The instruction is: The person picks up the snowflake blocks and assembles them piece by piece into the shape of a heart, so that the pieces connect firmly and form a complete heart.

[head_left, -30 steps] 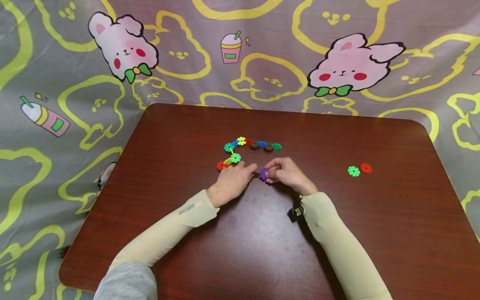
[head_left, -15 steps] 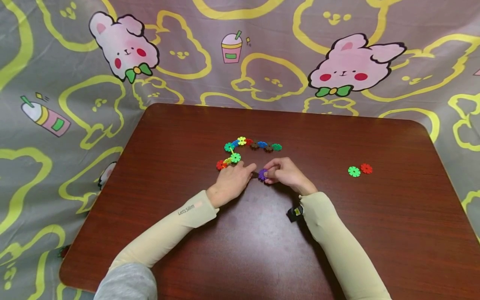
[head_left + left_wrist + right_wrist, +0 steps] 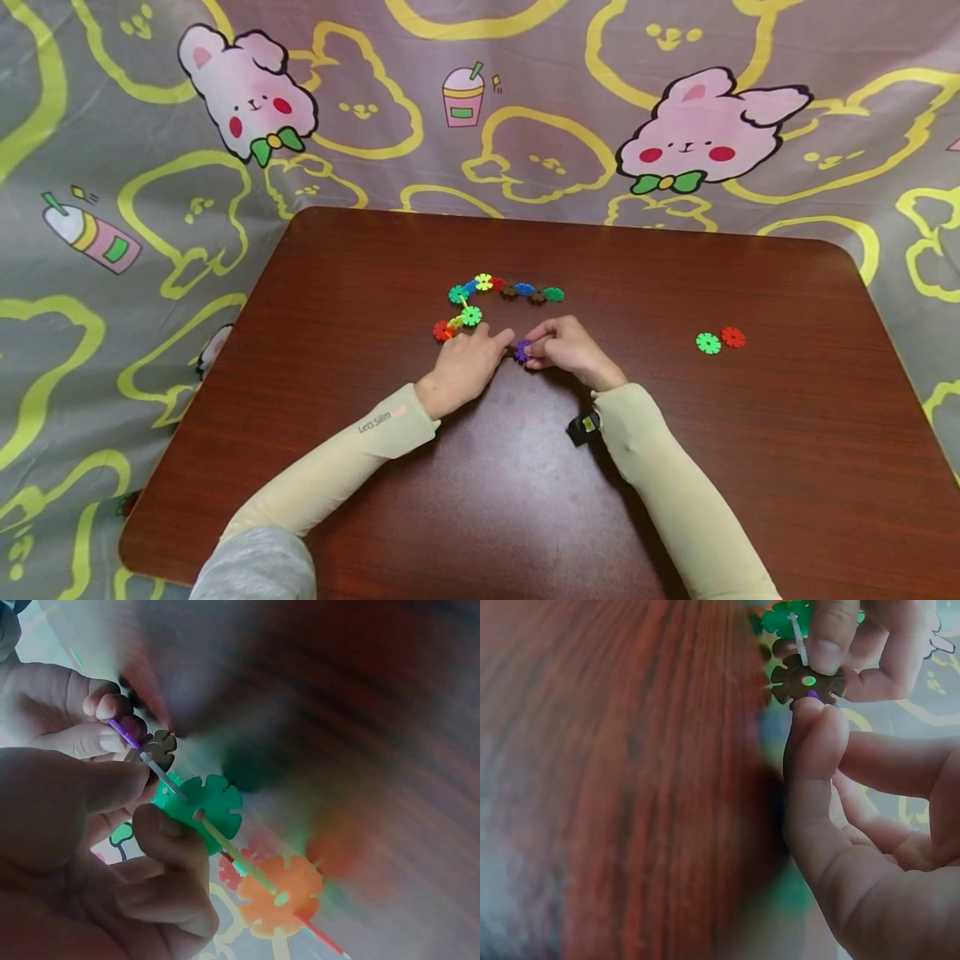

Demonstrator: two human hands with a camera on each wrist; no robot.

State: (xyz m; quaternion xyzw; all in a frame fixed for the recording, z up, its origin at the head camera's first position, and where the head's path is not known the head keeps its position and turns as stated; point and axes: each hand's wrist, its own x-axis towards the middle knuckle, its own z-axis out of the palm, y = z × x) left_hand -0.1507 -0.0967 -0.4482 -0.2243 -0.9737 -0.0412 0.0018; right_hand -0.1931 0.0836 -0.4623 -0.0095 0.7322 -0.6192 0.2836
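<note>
A curved chain of notched plastic snowflake discs lies mid-table; its near end runs under my left hand. That hand's thumb and fingers pinch the chain near a white disc, seen edge-on between a green disc and a brown disc. Between right thumb and fingertips, my right hand pinches a purple disc. In the left wrist view the purple disc meets the brown one; whether their slots interlock I cannot tell. Further along that end sits an orange disc.
Loose on the right of the brown table lie a light green disc and a red disc. A patterned cloth hangs behind the table and at its sides.
My right hand has shifted slightly left with the purple disc, closer to the left hand. The left hand has barely moved.
</note>
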